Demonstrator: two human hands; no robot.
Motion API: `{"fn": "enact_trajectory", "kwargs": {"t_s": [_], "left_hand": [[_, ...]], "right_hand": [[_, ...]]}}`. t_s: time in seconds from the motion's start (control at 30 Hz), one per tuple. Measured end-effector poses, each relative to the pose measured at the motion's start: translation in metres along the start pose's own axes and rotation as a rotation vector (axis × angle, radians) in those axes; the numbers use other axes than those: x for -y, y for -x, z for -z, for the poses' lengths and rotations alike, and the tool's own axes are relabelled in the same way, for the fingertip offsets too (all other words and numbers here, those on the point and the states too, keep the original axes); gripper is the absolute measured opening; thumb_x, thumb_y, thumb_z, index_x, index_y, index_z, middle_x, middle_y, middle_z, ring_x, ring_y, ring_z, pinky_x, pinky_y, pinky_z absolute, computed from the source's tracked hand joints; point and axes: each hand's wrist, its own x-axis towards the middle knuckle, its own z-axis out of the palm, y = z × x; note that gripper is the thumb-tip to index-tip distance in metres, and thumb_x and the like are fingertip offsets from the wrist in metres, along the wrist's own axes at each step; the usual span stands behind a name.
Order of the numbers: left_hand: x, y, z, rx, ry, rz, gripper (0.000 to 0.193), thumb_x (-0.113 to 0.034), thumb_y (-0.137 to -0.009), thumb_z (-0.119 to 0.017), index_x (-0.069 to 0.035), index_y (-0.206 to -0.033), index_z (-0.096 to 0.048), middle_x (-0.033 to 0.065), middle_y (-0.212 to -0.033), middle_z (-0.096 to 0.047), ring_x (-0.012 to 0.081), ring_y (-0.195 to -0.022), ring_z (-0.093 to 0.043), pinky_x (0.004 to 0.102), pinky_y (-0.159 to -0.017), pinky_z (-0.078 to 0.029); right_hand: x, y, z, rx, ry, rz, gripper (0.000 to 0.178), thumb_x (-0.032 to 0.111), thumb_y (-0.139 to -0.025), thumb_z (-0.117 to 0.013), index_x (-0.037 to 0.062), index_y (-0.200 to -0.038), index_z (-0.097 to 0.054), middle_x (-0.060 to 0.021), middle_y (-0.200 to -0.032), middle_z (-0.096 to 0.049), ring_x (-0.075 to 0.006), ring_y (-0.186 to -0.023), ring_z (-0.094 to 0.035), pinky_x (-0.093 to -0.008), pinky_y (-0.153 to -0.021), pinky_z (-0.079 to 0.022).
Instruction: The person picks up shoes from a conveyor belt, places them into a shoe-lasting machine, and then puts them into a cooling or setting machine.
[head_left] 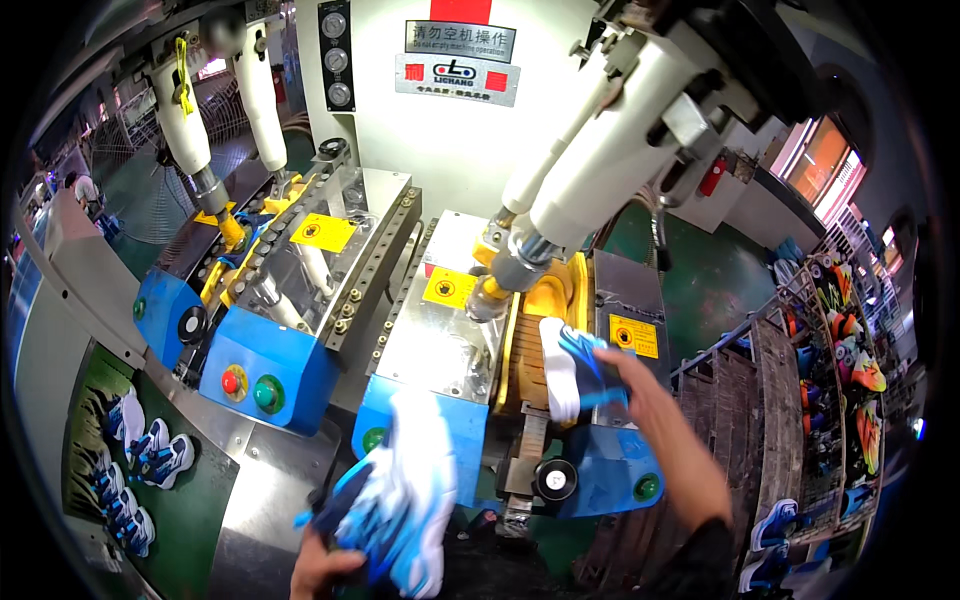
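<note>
My left hand grips a blue and white sneaker by its heel end, in front of the machine's blue housing; this shoe is slightly blurred. My right hand is closed on a second sneaker, its white sole turned to the left. That shoe is over the near end of the yellow-lined press cradle. Just beyond it, a metal press rod with a yellow tip points down beside the cradle. My right fingers are partly hidden behind the shoe.
At left, a second press station has red and green buttons on a blue box. Several sneakers lie on a green surface at lower left. A rack of colourful shoes stands at right. Thick white cylinders hang overhead.
</note>
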Motion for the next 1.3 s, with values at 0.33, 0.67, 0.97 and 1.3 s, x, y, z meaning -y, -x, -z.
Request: {"fn": "enact_trajectory", "kwargs": {"t_s": [0.33,0.67,0.97,1.3], "left_hand": [[0.098,0.114,0.094,-1.215,0.093,0.169,0.039,-0.033,-0.093,-0.062,-0.007,-0.122,-0.061,0.008,-0.116,-0.061,0.02,-0.107,-0.055,0.0372,-0.088,-0.047],[0.092,0.057,0.13,-0.909,0.045,0.421,0.046,-0.031,-0.096,-0.057,-0.002,-0.132,-0.054,0.0131,-0.122,-0.06,0.0272,-0.114,-0.056,0.0401,-0.095,-0.048],[0.108,0.028,0.194,-0.686,0.063,0.448,0.04,-0.022,-0.089,-0.065,-0.007,-0.125,-0.055,0.0107,-0.105,-0.066,0.023,-0.093,-0.066,0.038,-0.075,-0.056],[0.1,0.116,0.212,-0.822,-0.008,0.366,0.043,-0.024,-0.091,-0.062,-0.002,-0.128,-0.054,0.0126,-0.113,-0.063,0.0214,-0.097,-0.064,0.0364,-0.08,-0.054]], "right_hand": [[-0.034,-0.173,-0.066,-0.43,0.993,0.575,0.073,0.021,-0.079,-0.066,-0.0173,-0.131,-0.031,-0.0392,-0.122,-0.05,-0.0491,-0.111,-0.055,-0.0475,-0.098,-0.046],[-0.038,-0.155,-0.071,-0.566,0.938,0.611,0.079,0.027,-0.079,-0.068,-0.0093,-0.138,-0.031,-0.033,-0.128,-0.05,-0.0439,-0.118,-0.053,-0.046,-0.101,-0.044],[-0.115,0.005,-0.21,-0.092,0.784,1.226,0.058,0.018,-0.079,-0.067,-0.006,-0.129,-0.048,-0.0263,-0.12,-0.055,-0.0428,-0.114,-0.053,-0.0487,-0.098,-0.044],[-0.235,0.022,-0.324,0.24,0.642,1.491,0.036,0.006,-0.082,-0.064,-0.0008,-0.116,-0.057,-0.0193,-0.121,-0.06,-0.0359,-0.115,-0.057,-0.0503,-0.108,-0.038]]}}
